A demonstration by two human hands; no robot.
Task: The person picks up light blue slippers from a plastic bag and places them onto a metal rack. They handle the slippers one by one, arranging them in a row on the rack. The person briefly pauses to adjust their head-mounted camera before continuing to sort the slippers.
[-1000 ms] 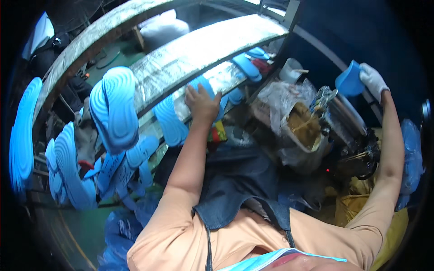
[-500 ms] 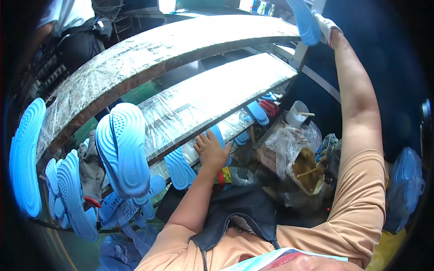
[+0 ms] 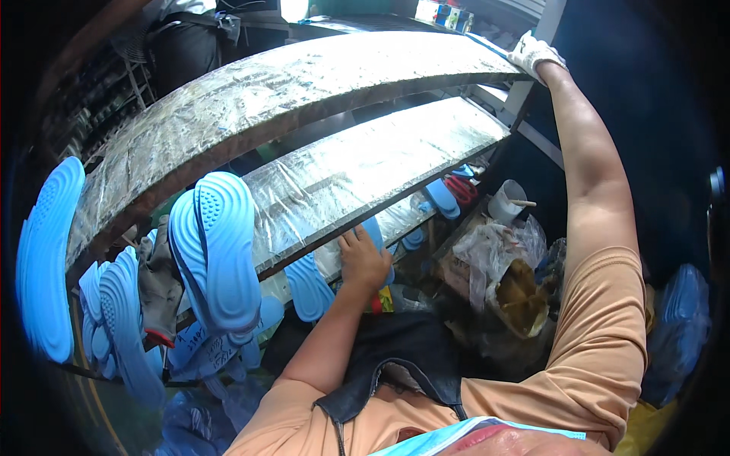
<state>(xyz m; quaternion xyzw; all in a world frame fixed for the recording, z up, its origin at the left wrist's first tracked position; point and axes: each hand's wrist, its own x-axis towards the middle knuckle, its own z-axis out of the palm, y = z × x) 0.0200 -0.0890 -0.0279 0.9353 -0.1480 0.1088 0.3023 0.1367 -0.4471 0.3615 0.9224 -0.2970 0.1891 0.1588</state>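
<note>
My right hand (image 3: 534, 53), in a white glove, reaches far out to the right end of the upper board (image 3: 319, 76). Its fingers are closed on a blue insole (image 3: 487, 44), seen nearly edge-on at the board's far corner. Bare and lower down, my left hand (image 3: 365, 261) is at the front edge of the lower board (image 3: 365, 167). Another blue insole (image 3: 372, 230) shows between its thumb and fingers, partly hidden by the hand. Just left of that hand, a ridged blue insole (image 3: 308, 287) leans on the lowest shelf.
More insoles stand at the left, including a large pair (image 3: 220, 251) and one at the far left (image 3: 49, 262). A grey glove (image 3: 160, 292) hangs between them. At right are a white cup (image 3: 504, 199), crumpled plastic (image 3: 494, 247) and a brown-stained container (image 3: 519, 298). Someone stands behind the boards.
The insole in my right hand has gone from hanging upright to nearly edge-on at the upper board's corner. My left hand has shifted slightly in the picture, still at the insole.
</note>
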